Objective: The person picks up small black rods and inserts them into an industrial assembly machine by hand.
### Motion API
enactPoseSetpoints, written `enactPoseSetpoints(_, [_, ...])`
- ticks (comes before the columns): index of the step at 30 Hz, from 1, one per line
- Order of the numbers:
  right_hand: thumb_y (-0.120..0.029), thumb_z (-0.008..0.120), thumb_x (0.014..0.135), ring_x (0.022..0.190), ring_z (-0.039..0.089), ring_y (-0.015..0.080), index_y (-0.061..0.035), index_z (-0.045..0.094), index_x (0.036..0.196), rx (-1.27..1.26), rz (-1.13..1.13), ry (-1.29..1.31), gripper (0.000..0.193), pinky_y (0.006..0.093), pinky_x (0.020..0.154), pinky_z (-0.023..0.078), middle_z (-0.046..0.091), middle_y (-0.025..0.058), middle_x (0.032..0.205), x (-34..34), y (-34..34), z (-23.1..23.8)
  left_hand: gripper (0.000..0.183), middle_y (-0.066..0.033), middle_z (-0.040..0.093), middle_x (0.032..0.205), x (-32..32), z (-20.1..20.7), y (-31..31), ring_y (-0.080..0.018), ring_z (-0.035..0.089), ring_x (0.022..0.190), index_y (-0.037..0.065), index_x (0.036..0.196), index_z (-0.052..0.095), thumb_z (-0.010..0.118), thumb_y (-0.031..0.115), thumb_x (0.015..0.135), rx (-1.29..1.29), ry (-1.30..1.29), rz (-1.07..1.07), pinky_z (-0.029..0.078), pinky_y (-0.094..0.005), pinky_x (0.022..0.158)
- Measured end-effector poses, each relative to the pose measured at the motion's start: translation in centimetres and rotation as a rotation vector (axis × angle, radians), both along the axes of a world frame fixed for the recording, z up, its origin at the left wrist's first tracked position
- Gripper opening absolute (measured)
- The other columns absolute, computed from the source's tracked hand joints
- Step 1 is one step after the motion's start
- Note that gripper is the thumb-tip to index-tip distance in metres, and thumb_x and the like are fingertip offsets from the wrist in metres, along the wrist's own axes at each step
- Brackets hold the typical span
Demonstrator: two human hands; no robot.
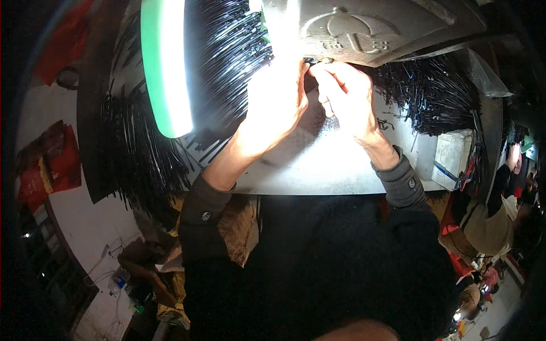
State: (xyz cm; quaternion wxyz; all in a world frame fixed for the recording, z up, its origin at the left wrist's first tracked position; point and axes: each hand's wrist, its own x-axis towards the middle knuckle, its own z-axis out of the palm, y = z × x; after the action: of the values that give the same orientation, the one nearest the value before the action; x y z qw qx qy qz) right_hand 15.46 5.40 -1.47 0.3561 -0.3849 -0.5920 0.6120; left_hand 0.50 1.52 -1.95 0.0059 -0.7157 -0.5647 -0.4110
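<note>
Both my hands are raised to the underside of a grey metal machine head (364, 28) at the top of the view. My left hand (276, 105) is brightly lit and its fingertips pinch a small dark metal piece (311, 60) right under the machine. My right hand (347, 94) meets it from the right, fingers curled on the same small piece. Below them lies a shiny metal work table (318, 165). Heaps of thin black metal pieces (227, 51) lie to the left, and another heap (426, 94) to the right.
A green-edged lamp (165, 68) shines at the upper left. A white box (452, 156) stands on the table's right end. Another black heap (136, 148) hangs over the table's left edge. A person in a light garment (492, 221) sits at the right. Red items (48, 165) lie at left.
</note>
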Motion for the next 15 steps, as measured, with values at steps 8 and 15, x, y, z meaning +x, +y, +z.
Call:
enactPoseSetpoints(8, [-0.014, 0.059, 0.091, 0.049, 0.050, 0.0024, 0.0012, 0.064, 0.101, 0.005, -0.005, -0.006, 0.019, 0.0179, 0.041, 0.039, 0.056, -0.0006, 0.063, -0.2, -0.2, 0.1, 0.010, -0.0140, 0.054, 0.061, 0.0, -0.3, -0.1, -0.0268, 0.053, 0.047, 0.000, 0.093, 0.056, 0.061, -0.001, 0.084, -0.011, -0.025, 0.000, 0.041, -0.0336, 0.047])
enactPoseSetpoints(15, [-0.010, 0.057, 0.092, 0.048, 0.047, 0.0028, 0.0015, 0.064, 0.099, 0.011, -0.049, -0.046, 0.015, 0.0181, 0.041, 0.038, 0.055, -0.0006, 0.063, -0.4, -0.4, -0.4, 0.017, -0.0119, 0.057, 0.065, -0.1, -1.1, -0.4, -0.0253, 0.052, 0.047, -0.003, 0.100, 0.059, 0.061, -0.001, 0.083, -0.056, -0.027, -0.037, 0.042, -0.0322, 0.048])
